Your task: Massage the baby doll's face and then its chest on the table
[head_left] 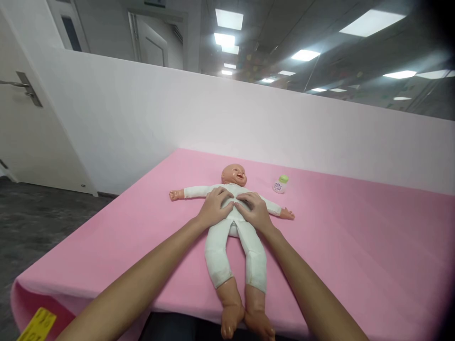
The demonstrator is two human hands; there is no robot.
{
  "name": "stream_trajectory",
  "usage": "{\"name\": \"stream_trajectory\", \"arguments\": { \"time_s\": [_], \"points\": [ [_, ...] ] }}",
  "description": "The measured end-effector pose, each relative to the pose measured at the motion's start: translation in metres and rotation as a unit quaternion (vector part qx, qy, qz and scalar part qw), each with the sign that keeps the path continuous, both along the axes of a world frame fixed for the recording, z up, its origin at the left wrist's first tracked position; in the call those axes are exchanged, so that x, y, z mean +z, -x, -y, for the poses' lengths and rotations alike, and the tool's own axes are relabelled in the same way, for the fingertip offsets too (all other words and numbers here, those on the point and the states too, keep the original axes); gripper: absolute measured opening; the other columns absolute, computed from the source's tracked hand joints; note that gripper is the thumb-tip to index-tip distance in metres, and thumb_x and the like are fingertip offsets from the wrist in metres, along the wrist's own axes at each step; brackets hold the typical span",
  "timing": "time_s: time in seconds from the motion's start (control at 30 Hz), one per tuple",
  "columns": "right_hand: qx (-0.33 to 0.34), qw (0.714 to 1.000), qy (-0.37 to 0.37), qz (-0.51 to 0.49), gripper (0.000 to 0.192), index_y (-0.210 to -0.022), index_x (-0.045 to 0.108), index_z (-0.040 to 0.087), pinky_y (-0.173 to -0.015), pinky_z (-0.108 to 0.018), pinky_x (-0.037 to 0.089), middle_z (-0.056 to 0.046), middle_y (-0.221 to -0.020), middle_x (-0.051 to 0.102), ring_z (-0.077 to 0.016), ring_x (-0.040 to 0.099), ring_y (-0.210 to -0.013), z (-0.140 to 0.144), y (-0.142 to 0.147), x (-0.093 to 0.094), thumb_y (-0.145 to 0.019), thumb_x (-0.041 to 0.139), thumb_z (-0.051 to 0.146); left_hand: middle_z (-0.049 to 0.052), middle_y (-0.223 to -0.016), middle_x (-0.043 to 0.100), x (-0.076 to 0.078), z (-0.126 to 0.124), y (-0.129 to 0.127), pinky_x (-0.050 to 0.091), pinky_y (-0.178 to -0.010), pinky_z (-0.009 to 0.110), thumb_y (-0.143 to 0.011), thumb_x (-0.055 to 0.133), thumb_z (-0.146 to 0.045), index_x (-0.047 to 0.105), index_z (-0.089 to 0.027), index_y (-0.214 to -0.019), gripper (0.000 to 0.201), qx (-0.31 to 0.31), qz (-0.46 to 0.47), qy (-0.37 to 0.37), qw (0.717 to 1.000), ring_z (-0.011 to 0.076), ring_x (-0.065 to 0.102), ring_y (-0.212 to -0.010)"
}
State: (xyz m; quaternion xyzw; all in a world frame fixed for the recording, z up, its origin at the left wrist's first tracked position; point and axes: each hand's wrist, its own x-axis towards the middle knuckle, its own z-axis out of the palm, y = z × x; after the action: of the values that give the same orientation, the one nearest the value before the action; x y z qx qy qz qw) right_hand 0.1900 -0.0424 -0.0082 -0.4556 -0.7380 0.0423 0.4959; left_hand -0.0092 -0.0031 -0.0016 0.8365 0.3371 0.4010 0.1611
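A baby doll [232, 213] with a white cloth body lies on its back, its head toward the wall and its feet at the table's near edge. Its arms stretch out to both sides. My left hand [215, 207] rests on the left side of the doll's torso, fingers spread and slightly bent. On the other side of the torso lies my right hand [253, 210], fingers likewise apart. The thumbs come close together at the middle of the belly. Neither hand grips anything.
A small clear bottle [279, 185] with a green cap stands beyond the doll's arm on the right. Pink cloth [337, 237] covers the table. Behind it runs a white partition [249, 118]. A yellow label [38, 324] shows at lower left, and a door [31, 113] stands at far left.
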Motion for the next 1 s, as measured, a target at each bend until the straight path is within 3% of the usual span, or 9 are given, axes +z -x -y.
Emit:
{"name": "stream_trajectory", "arguments": {
  "time_s": [0.17, 0.27, 0.47, 0.57, 0.67, 0.87, 1.0],
  "points": [
    [-0.008, 1.0, -0.002, -0.017, 0.009, -0.093, 0.074, 0.027, -0.09, -0.046, 0.056, -0.005, -0.097, 0.075, -0.0265, 0.068, -0.095, 0.003, 0.003, 0.002, -0.091, 0.07, 0.034, 0.005, -0.101, 0.064, 0.006, 0.005, -0.001, 0.047, -0.096, 0.044, -0.093, 0.06, -0.029, 0.064, -0.023, -0.094, 0.008, 0.013, 0.001, -0.002, 1.0, 0.0248, 0.058, -0.102],
    [-0.013, 1.0, -0.008, -0.014, 0.012, -0.099, 0.074, 0.026, -0.091, -0.045, 0.057, -0.006, -0.101, 0.074, -0.0267, 0.067, -0.098, 0.003, 0.003, 0.002, -0.091, 0.069, 0.034, 0.005, -0.101, 0.064, 0.006, 0.006, -0.002, 0.046, -0.096, 0.045, -0.093, 0.06, -0.029, 0.062, -0.022, -0.092, 0.007, 0.025, -0.001, -0.007, 1.0, 0.0253, 0.058, -0.104],
    [-0.022, 1.0, 0.018, 0.0, 0.037, -0.124, 0.07, 0.026, -0.112, -0.053, 0.047, -0.01, -0.131, 0.067, -0.0307, 0.058, -0.127, -0.004, -0.001, -0.007, -0.092, 0.07, 0.045, 0.008, -0.137, 0.06, -0.003, 0.0, -0.002, 0.038, -0.115, 0.054, -0.097, 0.057, -0.035, 0.063, -0.026, -0.128, 0.033, 0.021, -0.019, 0.006, 1.0, 0.0304, 0.049, -0.136],
    [-0.01, 0.999, 0.047, 0.002, 0.044, -0.131, 0.067, 0.026, -0.117, -0.054, 0.043, -0.011, -0.14, 0.062, -0.0309, 0.054, -0.135, -0.005, -0.004, -0.011, -0.093, 0.069, 0.049, 0.009, -0.146, 0.055, -0.005, -0.002, -0.001, 0.035, -0.119, 0.056, -0.098, 0.055, -0.036, 0.065, -0.026, -0.131, 0.035, 0.011, -0.017, 0.011, 1.0, 0.0313, 0.046, -0.141],
    [0.002, 0.998, 0.059, 0.007, 0.044, -0.131, 0.068, 0.027, -0.118, -0.054, 0.042, -0.01, -0.139, 0.062, -0.0304, 0.053, -0.135, -0.005, -0.005, -0.01, -0.092, 0.07, 0.049, 0.008, -0.138, 0.06, -0.002, -0.001, 0.0, 0.038, -0.117, 0.053, -0.096, 0.057, -0.033, 0.068, -0.026, -0.121, 0.028, -0.006, -0.009, 0.015, 1.0, 0.0297, 0.051, -0.134],
    [-0.002, 0.999, 0.032, 0.019, 0.022, -0.104, 0.073, 0.028, -0.106, -0.051, 0.049, -0.008, -0.113, 0.068, -0.0299, 0.059, -0.116, -0.001, -0.001, -0.002, -0.092, 0.071, 0.046, 0.006, -0.108, 0.065, 0.006, 0.004, 0.0, 0.047, -0.102, 0.048, -0.092, 0.058, -0.028, 0.068, -0.024, -0.099, 0.013, 0.0, 0.006, 0.01, 1.0, 0.0267, 0.059, -0.11],
    [-0.007, 0.999, 0.038, 0.017, 0.029, -0.116, 0.071, 0.03, -0.113, -0.053, 0.044, -0.008, -0.126, 0.063, -0.0302, 0.054, -0.128, -0.002, -0.001, -0.005, -0.093, 0.07, 0.047, 0.007, -0.121, 0.064, 0.002, 0.003, -0.001, 0.043, -0.108, 0.051, -0.095, 0.057, -0.031, 0.068, -0.027, -0.116, 0.025, 0.005, -0.01, 0.009, 1.0, 0.0286, 0.055, -0.123]
  ]
}}
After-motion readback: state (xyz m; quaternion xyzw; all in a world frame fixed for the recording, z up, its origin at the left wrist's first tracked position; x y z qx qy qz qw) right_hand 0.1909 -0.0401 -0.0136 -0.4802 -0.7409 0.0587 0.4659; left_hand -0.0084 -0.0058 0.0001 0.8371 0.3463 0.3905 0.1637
